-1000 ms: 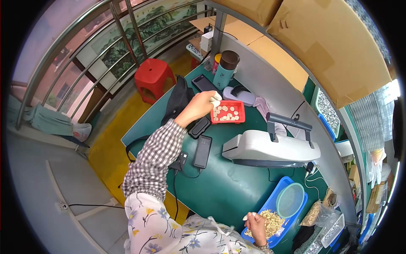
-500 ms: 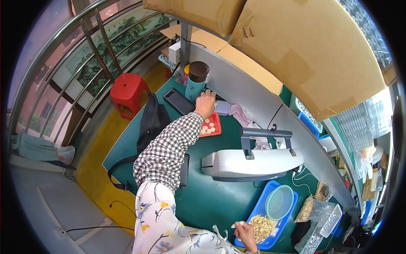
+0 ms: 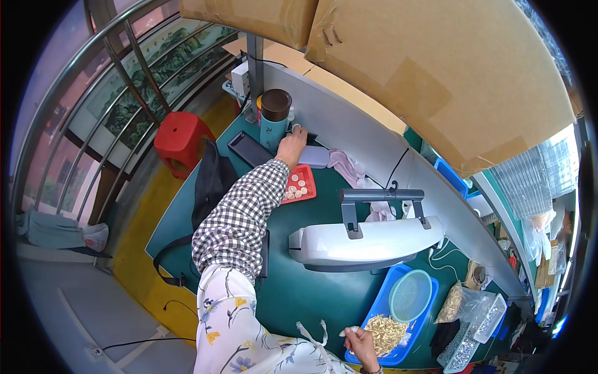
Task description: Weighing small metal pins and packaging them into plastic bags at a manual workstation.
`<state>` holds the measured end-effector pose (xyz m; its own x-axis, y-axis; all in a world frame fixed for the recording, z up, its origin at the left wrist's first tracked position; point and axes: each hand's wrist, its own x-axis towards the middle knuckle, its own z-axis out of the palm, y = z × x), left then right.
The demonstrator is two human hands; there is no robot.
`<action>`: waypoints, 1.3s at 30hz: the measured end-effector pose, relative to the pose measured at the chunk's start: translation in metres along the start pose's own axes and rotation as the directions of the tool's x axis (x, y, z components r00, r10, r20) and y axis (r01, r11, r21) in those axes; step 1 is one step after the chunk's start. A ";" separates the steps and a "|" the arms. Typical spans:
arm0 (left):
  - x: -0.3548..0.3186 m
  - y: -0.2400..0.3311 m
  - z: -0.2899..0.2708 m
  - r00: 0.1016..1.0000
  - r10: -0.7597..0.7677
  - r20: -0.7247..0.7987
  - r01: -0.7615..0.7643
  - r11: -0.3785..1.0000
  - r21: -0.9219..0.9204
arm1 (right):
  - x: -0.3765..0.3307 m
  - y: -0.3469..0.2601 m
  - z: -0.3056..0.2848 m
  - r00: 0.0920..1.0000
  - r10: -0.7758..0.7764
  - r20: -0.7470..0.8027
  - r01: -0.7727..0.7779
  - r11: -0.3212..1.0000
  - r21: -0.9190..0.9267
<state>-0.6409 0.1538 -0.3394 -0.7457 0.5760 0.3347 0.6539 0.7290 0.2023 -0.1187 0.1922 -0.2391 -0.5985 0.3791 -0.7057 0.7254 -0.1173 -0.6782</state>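
My left arm, in a checked sleeve cover, stretches to the far side of the green table. My left hand point(image 3: 293, 147) is beside a teal bottle with a brown lid point(image 3: 274, 119), its fingers closed around something small and whitish that I cannot make out. Just in front of its wrist lies a red tray point(image 3: 303, 183) with several pale round pieces in it. My right hand point(image 3: 361, 346) rests at the near edge with curled fingers, pale material at its fingertips. Next to it, a blue tray point(image 3: 396, 274) holds a heap of small gold-coloured parts point(image 3: 385, 333) and a pale green round basket point(image 3: 410, 296).
A white lamp-like device on a grey bracket point(image 3: 367, 242) stands mid-table. A dark phone point(image 3: 249, 148), a lavender case point(image 3: 314, 157) and a pink cloth point(image 3: 346, 167) lie farther back. Cardboard boxes point(image 3: 436, 81) overhang the grey partition. A red stool point(image 3: 182, 142) stands left.
The view has shifted slightly. My left hand has moved a little farther back, its fingers now closing by a small whitish thing beside the bottle. My right hand stays put.
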 end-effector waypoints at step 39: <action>0.006 0.040 -0.162 0.991 0.136 0.002 -0.123 0.902 -0.415 | -0.008 0.012 0.006 0.998 -0.001 0.057 0.004 0.999 -0.054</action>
<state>-0.5989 0.1261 -0.1799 -0.6501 0.6706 0.3572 0.7342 0.4331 0.5229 -0.1073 0.1818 -0.2426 -0.6178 0.3261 -0.7156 0.7403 -0.0656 -0.6690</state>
